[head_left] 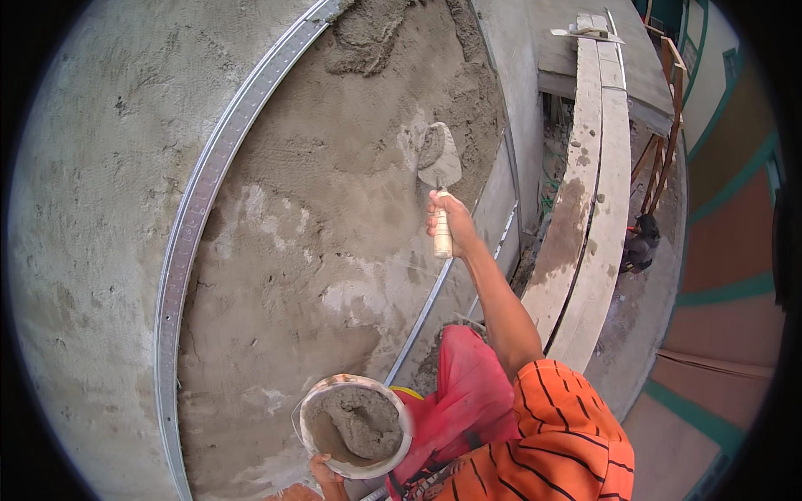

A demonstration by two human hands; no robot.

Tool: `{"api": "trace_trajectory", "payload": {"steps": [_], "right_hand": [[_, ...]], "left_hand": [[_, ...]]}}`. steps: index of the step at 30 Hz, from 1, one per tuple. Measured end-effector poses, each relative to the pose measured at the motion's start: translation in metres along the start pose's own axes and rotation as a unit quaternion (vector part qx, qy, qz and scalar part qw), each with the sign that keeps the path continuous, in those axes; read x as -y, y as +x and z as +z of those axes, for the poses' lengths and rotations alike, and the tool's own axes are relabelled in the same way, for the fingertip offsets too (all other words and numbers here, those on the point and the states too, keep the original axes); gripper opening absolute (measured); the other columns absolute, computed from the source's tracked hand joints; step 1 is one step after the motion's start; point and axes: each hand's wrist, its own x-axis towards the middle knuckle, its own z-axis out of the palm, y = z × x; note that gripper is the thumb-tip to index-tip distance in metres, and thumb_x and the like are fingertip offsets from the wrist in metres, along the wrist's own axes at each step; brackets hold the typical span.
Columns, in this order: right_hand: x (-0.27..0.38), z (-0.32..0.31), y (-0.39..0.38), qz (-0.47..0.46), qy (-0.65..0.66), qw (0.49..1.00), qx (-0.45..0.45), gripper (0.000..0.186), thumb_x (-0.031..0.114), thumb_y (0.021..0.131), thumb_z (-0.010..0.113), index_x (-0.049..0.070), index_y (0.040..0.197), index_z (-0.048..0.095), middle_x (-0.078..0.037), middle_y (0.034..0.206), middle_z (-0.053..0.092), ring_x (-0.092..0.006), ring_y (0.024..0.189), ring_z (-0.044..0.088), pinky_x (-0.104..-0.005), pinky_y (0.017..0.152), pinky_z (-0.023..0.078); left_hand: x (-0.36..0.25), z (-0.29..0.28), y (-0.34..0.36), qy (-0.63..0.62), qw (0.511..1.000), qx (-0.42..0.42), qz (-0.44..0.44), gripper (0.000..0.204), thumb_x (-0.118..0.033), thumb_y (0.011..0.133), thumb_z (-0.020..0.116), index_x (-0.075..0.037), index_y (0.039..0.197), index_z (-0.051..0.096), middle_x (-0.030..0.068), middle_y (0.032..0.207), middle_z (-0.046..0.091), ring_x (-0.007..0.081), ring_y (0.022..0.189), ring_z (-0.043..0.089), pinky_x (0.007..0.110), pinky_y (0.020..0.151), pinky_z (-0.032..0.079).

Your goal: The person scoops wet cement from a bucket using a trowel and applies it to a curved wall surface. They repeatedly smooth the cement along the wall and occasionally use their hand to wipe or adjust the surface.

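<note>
My right hand (pixel 449 219) grips the light handle of a trowel (pixel 444 155), whose blade carries some grey mortar and lies over or against the plastered surface (pixel 292 209); I cannot tell whether it touches. My left hand (pixel 326 476) holds a white bucket (pixel 322 430) at its lower rim or side, with wet grey mortar (pixel 368 417) inside. A thick patch of rough mortar (pixel 359 33) is on the surface above the trowel. A long metal straightedge (pixel 209 174) runs along the left side of the work area.
A thinner metal strip (pixel 418 321) runs beside my legs. Long wooden planks (pixel 610 217) lie to my right beside a concrete slab (pixel 601 67) and a gap. Beyond them are wooden posts (pixel 668 108), a person (pixel 640 244) lower down, and a building with green trim (pixel 727 292).
</note>
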Motion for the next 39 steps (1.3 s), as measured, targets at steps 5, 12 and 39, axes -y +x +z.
{"api": "trace_trajectory", "payload": {"steps": [5,12,39], "right_hand": [[0.06,0.027,-0.062,-0.074,0.092,0.99,0.08,0.028,0.017,0.092,0.05,0.006,0.117,0.047,-0.003,0.086,0.052,-0.011,0.059,0.052,-0.0265,0.049,0.048],[0.102,0.038,-0.096,-0.556,-0.335,0.612,-0.451,0.035,0.003,0.085,0.059,0.001,0.117,0.043,-0.008,0.087,0.055,-0.018,0.067,0.057,-0.0329,0.064,0.048],[-0.175,0.098,-0.307,0.305,-0.739,0.48,0.361,0.05,0.037,0.085,0.06,-0.008,0.107,0.064,-0.03,0.102,0.064,-0.0412,0.102,0.062,-0.0408,0.091,0.048]], "left_hand": [[0.005,-0.01,0.005,-0.012,1.0,0.013,0.023,0.052,-0.009,0.06,0.054,0.006,0.109,0.056,0.016,0.101,0.063,0.0327,0.089,0.063,0.041,0.084,0.053],[0.013,-0.019,0.01,0.01,0.998,-0.044,0.049,0.041,-0.009,0.062,0.054,0.006,0.1,0.059,0.0142,0.094,0.063,0.0305,0.084,0.063,0.039,0.081,0.053],[0.021,0.079,-0.048,-0.114,0.972,0.131,0.156,0.075,0.007,0.058,0.045,0.007,0.133,0.048,0.0137,0.126,0.056,0.0222,0.115,0.056,0.029,0.099,0.041]]}}
